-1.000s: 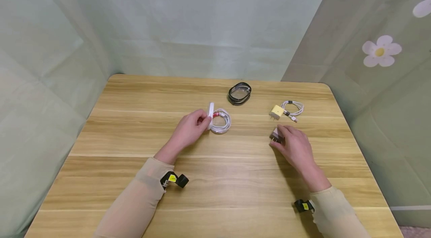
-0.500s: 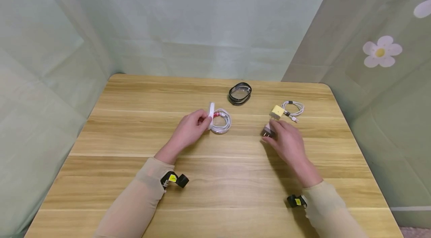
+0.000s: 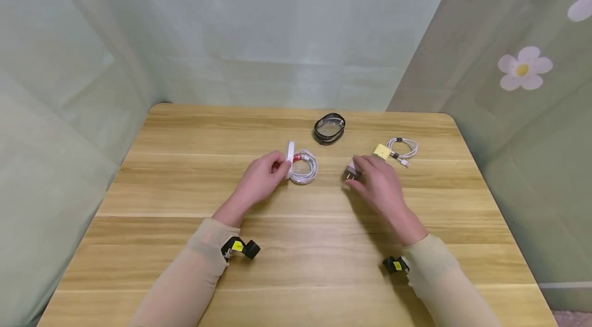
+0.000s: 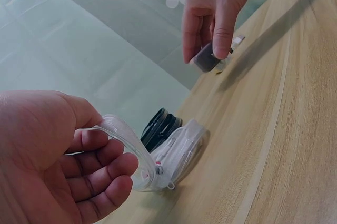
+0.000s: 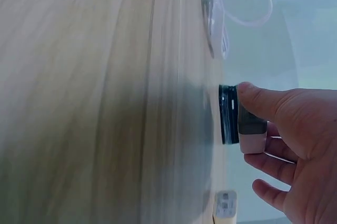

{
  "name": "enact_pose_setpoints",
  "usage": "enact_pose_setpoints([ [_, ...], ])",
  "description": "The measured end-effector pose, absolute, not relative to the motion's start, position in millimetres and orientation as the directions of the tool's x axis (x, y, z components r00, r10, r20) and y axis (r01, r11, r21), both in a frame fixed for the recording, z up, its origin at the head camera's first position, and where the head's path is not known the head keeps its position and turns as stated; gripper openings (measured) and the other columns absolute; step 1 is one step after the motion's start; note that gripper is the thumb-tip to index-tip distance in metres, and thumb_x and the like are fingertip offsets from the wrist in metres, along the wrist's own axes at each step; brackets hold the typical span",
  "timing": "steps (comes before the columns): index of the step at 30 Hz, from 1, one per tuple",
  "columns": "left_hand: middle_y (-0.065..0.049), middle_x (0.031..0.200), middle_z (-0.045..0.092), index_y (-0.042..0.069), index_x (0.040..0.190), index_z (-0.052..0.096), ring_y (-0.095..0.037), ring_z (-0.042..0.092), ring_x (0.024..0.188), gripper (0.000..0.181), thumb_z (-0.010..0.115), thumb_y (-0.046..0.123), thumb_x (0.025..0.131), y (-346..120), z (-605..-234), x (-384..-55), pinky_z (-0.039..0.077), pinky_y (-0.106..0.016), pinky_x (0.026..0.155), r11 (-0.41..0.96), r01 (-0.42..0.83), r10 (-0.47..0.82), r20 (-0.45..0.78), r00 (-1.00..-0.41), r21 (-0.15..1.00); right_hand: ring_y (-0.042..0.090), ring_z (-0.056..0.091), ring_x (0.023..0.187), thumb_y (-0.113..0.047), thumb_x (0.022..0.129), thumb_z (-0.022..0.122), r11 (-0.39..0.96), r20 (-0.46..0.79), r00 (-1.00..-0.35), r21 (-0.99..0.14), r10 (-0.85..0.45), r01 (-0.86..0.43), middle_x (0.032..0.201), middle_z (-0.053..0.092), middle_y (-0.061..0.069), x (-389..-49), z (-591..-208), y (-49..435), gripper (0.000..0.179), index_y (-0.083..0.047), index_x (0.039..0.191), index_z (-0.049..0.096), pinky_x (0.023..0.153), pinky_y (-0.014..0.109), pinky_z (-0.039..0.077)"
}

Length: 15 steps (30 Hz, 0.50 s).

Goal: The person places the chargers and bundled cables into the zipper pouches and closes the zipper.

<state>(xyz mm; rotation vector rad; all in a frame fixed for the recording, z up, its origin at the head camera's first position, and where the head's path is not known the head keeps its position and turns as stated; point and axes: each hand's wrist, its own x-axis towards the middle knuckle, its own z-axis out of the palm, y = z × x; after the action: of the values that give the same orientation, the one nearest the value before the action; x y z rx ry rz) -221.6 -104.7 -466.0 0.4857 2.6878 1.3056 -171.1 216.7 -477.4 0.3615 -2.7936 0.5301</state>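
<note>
My left hand [image 3: 264, 175] pinches the raised lip of a clear zip pouch [image 4: 125, 135] between thumb and forefinger, holding its mouth apart. A coiled white cable [image 3: 311, 177] with a red band lies in the pouch. Off to the right, my right hand [image 3: 383, 183] grips a plug-in charger [image 5: 253, 129], dark at its prong end and pale pink at the other. Two metal prongs point toward my body in the head view. In the left wrist view the charger is held above the table, and its shadow falls on the wood.
A coil of black cable [image 3: 328, 140] lies behind, near the table's [image 3: 208, 131] far edge. To the right, a yellow charger [image 3: 382, 150], partly covered by my right hand, sits beside a tied white USB cable [image 3: 409, 154]. Pale cloth [image 3: 287, 34] hangs behind the table.
My right hand has carried the dark charger leftward and slightly away from my body, toward the pouch, passing in front of the yellow charger. My left hand has kept its place at the pouch.
</note>
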Motion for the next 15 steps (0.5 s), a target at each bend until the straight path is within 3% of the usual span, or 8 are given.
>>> enact_pose_setpoints([
  [9,-0.002,0.083,0.064,0.015,0.098,0.068,-0.021,0.053,0.073,0.019,0.066,0.028,0.112,-102.7,-466.4,-224.1,0.043,-0.038,0.067,0.577,0.253,0.335,0.058,-0.941,0.777,0.041,0.066,0.128,-0.03,0.087,0.096,0.903,0.267,-0.938,-0.308,-0.221,-0.3,0.144,0.068,0.02,-184.8,-469.1,198.6,0.073,-0.002,0.147,0.066,0.115,0.059,0.047],
  [15,-0.001,0.083,0.065,0.015,0.098,0.068,-0.021,0.054,0.073,0.019,0.066,0.027,0.112,-103.7,-467.5,-224.1,0.044,-0.038,0.067,0.576,0.257,0.334,0.063,-0.94,0.776,0.041,0.066,0.13,-0.031,0.09,0.094,0.871,0.163,-0.959,-0.403,-0.233,-0.28,0.149,0.066,0.02,-193.7,-461.5,178.6,0.073,-0.004,0.151,0.064,0.114,0.059,0.049],
])
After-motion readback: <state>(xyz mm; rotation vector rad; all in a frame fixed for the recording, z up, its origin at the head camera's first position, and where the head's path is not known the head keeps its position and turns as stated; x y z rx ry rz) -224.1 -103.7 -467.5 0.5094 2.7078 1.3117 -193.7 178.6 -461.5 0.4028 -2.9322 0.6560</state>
